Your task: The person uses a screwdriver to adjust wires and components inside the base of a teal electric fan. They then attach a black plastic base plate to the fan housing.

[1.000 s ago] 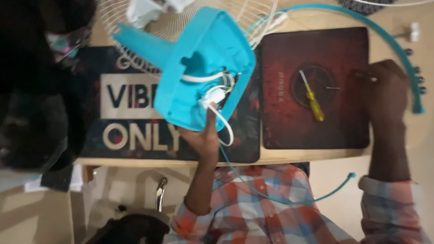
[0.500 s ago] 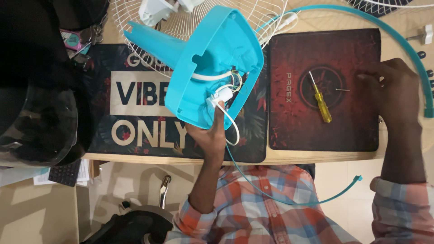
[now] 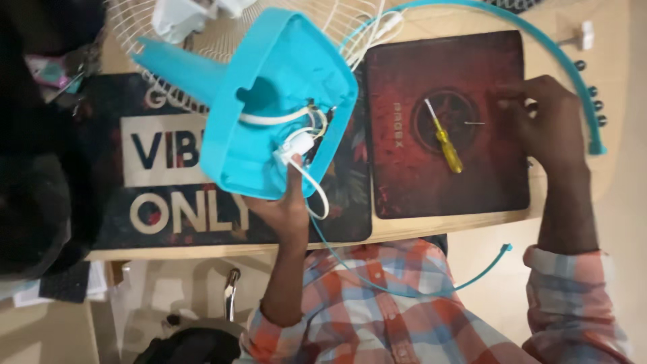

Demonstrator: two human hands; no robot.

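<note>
The left hand (image 3: 286, 209) still grips the blue fan housing (image 3: 280, 101) above the dark mat, while the right hand (image 3: 546, 118) has closed its fingertips on the red mat (image 3: 418, 182), leaving the yellow screwdriver (image 3: 443, 138) untouched.

You are facing two printed rectangular mats lying side by side on the table: a dark mat bearing large cream block lettering (image 3: 168, 182) on the left, and a dark red mat with a round emblem (image 3: 448, 125) on the right.
</note>
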